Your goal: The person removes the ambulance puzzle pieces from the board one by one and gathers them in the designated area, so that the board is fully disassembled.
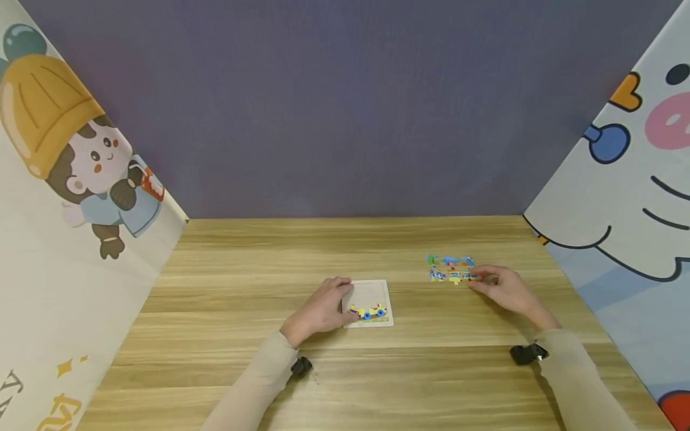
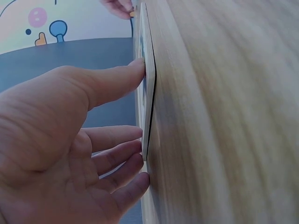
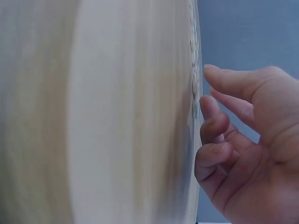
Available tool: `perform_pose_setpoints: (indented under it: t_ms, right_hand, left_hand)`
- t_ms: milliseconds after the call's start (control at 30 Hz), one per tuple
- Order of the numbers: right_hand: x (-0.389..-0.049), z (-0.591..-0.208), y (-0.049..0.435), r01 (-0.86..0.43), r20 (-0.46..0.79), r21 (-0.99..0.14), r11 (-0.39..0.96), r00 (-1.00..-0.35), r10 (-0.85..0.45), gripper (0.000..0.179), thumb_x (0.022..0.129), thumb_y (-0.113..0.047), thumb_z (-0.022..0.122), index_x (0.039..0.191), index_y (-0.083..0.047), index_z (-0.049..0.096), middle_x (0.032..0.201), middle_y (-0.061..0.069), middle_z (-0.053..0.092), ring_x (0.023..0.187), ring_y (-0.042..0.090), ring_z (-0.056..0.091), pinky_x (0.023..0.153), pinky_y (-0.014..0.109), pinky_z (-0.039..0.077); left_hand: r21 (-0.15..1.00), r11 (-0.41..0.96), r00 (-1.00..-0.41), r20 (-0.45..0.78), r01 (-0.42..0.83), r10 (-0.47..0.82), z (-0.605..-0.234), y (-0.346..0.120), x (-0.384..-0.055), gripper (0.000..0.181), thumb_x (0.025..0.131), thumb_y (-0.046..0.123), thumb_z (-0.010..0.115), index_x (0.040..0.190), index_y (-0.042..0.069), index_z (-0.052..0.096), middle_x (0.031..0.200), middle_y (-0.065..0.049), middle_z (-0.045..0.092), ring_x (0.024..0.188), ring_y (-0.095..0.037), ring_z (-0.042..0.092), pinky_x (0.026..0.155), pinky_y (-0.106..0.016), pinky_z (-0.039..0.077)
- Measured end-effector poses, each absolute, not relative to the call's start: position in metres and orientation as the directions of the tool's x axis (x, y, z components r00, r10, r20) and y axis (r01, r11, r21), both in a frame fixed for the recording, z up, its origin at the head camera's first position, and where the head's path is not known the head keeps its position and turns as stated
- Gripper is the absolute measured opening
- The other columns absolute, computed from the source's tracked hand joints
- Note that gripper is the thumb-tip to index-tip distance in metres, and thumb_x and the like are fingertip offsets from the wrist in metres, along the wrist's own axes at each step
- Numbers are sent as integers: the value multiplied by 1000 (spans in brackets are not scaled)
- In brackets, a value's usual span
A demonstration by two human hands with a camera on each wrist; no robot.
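Observation:
A small pale puzzle board [image 1: 369, 293] lies flat on the table, with yellow picture pieces [image 1: 374, 312] showing blue wheels along its lower part. My left hand [image 1: 323, 304] rests at the board's left edge. In the left wrist view the thumb [image 2: 133, 74] presses on the board's face, while the relaxed fingers touch near its edge. Farther right lie several small colourful puzzle pieces [image 1: 450, 261] in two rough rows. My right hand [image 1: 507, 290] is at the right end of the lower row, its thumb and fingertips apart and right at the pieces.
The wood-grain table [image 1: 242, 269] runs back to a dark blue-grey panel [image 1: 345, 108]. White side panels with cartoon figures stand at left [image 1: 156, 239] and right [image 1: 609, 197]. Each wrist carries a small black camera.

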State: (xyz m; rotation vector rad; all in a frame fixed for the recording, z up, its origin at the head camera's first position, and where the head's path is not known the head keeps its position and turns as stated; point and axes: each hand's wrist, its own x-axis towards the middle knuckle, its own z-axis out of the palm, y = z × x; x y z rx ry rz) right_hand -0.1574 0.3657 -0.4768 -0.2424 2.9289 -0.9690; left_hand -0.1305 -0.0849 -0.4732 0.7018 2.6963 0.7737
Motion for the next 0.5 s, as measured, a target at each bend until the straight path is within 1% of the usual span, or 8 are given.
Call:
perform_pose_setpoints:
  t_ms: [167,300,433,500]
  right_hand:
    - [-153,-477,356,-131,5,-605,785,-987,-160,35,100,-31,77,124,-6,76,105,9,76,71,9,58,60,24,49]
    - [-150,-477,345,-141,6,-619,772,-985,-175,33,101,-30,76,124,-6,76,104,9,75,65,9,53,55,25,45]
    - [-148,-478,333,-185,41,-608,772,-979,-201,30,100,-25,76,123,-5,77,103,7,76,69,9,53,59,24,46]
    - [-146,-478,327,-201,55,-605,771,-976,-211,28,100,-24,76,122,-7,77,102,5,76,72,9,55,61,23,46]
  left_hand:
    - [546,750,-853,-118,372,509,-473,-84,-130,82,93,40,82,155,-3,50,167,-15,44,156,-35,39,130,-51,35]
    - [541,752,-853,-113,377,509,-472,-84,-129,85,90,41,85,154,-3,51,166,-15,44,155,-36,39,130,-51,35]
    - [539,751,-852,-109,382,512,-472,-84,-128,86,89,40,86,154,-4,51,166,-16,44,155,-37,39,130,-52,35]
    - [538,750,-849,-111,385,516,-472,-84,-129,84,91,39,84,154,-4,51,166,-16,44,155,-37,39,130,-52,35]
